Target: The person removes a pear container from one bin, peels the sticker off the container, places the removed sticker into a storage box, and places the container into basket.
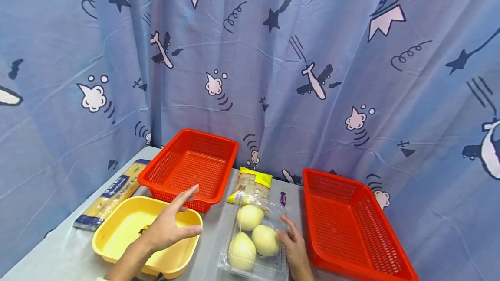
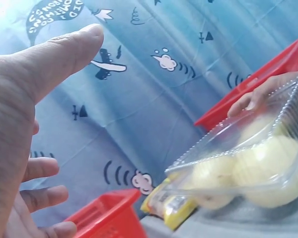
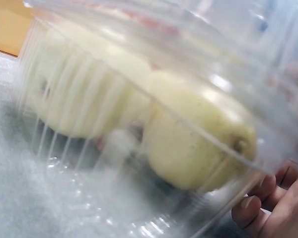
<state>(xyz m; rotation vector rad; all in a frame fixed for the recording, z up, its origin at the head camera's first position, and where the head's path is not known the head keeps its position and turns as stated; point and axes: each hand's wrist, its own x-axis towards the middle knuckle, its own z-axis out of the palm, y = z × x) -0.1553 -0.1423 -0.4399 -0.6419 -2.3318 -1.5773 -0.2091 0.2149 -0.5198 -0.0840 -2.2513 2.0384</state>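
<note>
A clear plastic clamshell box [image 1: 273, 268] holds three pale yellow pears [image 1: 242, 251], and its lid is down over them. My right hand [image 1: 294, 246] grips the box's right edge, thumb on top; in the right wrist view its curled fingers [image 3: 247, 210] show by the box's corner. Over the yellow basin [image 1: 117, 211] my left hand [image 1: 166, 227] hovers with thumb and fingers spread, holding nothing. Inside the basin lies a small dark-and-yellow wrapped item [image 1: 143, 229], partly hidden by that hand.
A red basket [image 1: 191, 168] stands behind the basin, another red basket [image 1: 347, 220] at the right. Behind the box lie a yellow-topped bag [image 1: 251, 184] and a small purple-wrapped candy [image 1: 283, 198]. A long noodle packet [image 1: 113, 194] lies at the left. A patterned curtain [image 1: 250, 77] hangs behind.
</note>
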